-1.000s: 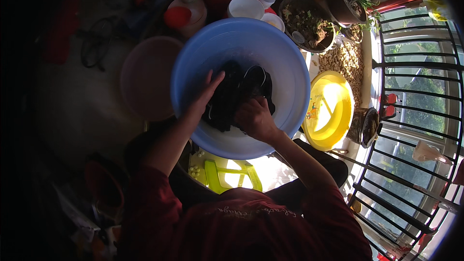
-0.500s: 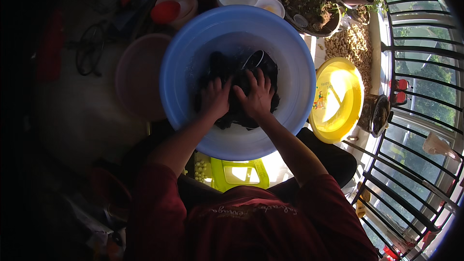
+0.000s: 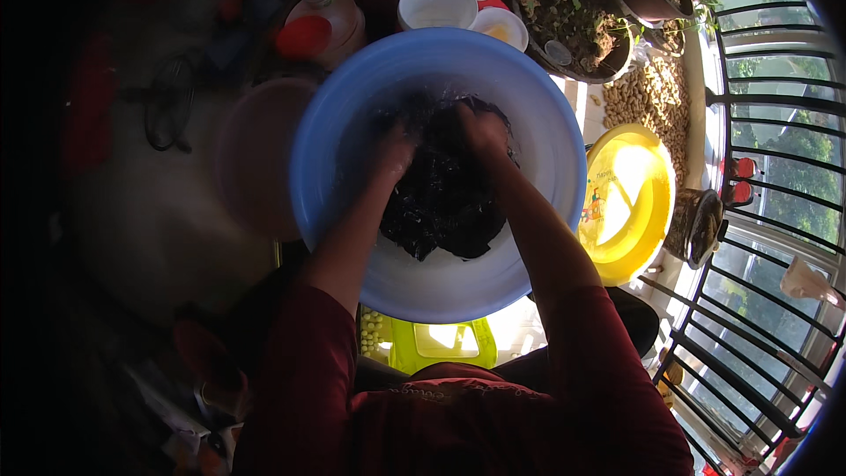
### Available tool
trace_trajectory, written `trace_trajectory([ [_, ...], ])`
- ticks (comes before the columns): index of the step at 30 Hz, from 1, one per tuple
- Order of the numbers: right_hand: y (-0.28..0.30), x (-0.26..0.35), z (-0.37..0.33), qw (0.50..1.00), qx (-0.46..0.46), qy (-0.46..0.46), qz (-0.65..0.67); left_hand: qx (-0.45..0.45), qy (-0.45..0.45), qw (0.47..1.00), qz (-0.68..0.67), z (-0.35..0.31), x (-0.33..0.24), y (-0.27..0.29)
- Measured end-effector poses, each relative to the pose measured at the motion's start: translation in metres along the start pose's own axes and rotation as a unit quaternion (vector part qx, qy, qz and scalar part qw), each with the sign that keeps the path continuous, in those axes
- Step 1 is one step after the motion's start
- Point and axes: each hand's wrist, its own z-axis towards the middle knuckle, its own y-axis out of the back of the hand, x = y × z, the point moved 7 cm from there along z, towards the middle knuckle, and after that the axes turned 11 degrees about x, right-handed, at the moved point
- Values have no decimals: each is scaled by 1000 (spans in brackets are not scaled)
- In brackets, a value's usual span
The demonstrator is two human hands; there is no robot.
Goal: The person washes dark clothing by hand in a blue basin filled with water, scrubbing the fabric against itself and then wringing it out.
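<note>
Barred glass window (image 3: 784, 138), sunlit, at right. Round yellow plastic basin (image 3: 636, 251) right of large round blue plastic basin (image 3: 432, 293); crumpled, wet-looking black cloth (image 3: 445, 207) inside the latter. Left hand (image 3: 396, 150) and right hand (image 3: 486, 130) apart, at cloth's far portion; fingers obscured, grip cannot be told.

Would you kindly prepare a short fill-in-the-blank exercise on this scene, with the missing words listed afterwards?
1. The left hand and right hand are inside a large basin whose colour is ____.
2. The colour of the wet fabric in it is ____.
3. In the picture, the yellow basin is to the ____ of the large one.

Missing words: blue; black; right.
</note>
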Motion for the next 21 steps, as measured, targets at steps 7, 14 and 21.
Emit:
trace_trajectory([
  [7, 17, -67, -27, 919, -13, 150, 364, -3, -37, 975, -221, -14, 64, 17],
  [14, 15, -67, -127, 877, 98, 200, 427, -11, -37, 991, 129, -67, 38, 69],
  [21, -3, -76, -148, 969, 25, 215, 123, -151, -206, 893, 371, -120, -33, -11],
])
